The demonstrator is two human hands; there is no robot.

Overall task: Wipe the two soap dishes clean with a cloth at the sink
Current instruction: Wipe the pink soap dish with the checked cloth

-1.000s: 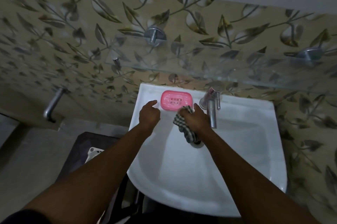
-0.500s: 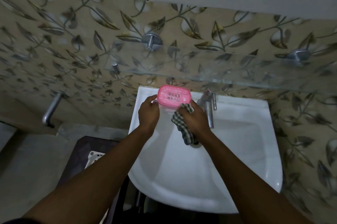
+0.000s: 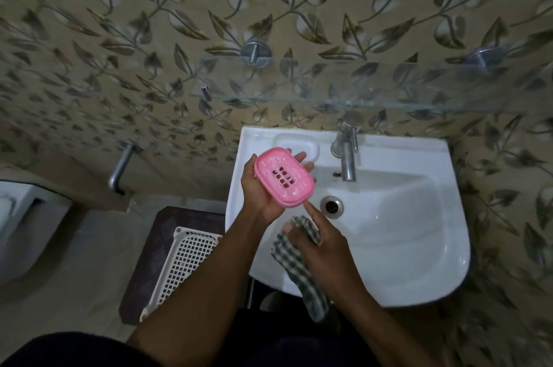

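A pink soap dish [image 3: 284, 176] with a slotted middle and white soap smears lies in the palm of my left hand [image 3: 261, 187], held over the left part of the white sink [image 3: 404, 232]. My right hand [image 3: 317, 242] grips a black-and-white checked cloth [image 3: 299, 265] just below the dish, and its index finger touches the dish's lower rim. The cloth hangs down over the sink's front edge. Only one soap dish is in view.
A chrome tap [image 3: 347, 157] stands at the back of the sink, with the drain [image 3: 331, 206] below it. A moulded soap recess [image 3: 299, 140] sits at the sink's back left. A white lattice basket [image 3: 185, 259] rests on a dark stool at left. A glass shelf [image 3: 359, 88] projects above.
My left hand lifted the pink soap dish off the sink's back ledge and brought it toward me over the basin. My right hand with the cloth drew back below it.
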